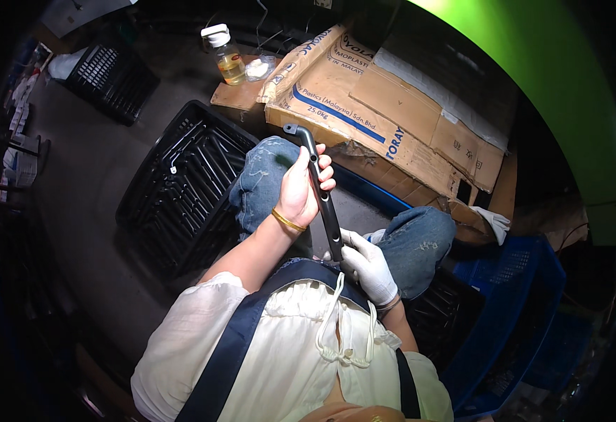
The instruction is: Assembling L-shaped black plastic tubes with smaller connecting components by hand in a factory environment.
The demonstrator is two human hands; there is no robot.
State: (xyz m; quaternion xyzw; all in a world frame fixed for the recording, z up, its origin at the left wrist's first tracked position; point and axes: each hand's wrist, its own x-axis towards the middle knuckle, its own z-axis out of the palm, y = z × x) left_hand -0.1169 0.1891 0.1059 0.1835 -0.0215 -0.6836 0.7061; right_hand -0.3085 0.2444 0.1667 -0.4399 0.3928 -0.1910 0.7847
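A long, black, slightly bent plastic part [327, 211] with round holes along its length and a small lug at its upper end is held slantwise in front of my body. My bare left hand [298, 190] wraps round its upper half, thumb along one side and fingertips showing on the other. In a white glove, my right hand [368, 267] closes on the lower end; the glove hides some of those fingers. Beside my left knee stands a black crate [154, 151] heaped with similar black parts [192, 176].
Flattened cardboard [399, 105] covers a surface ahead, with a white glove [492, 224] at its right edge. A white-capped bottle [230, 67] and a small clear bag [259, 68] stand left of it. Another black crate [111, 79] lies far left; a blue crate [533, 274] is at right.
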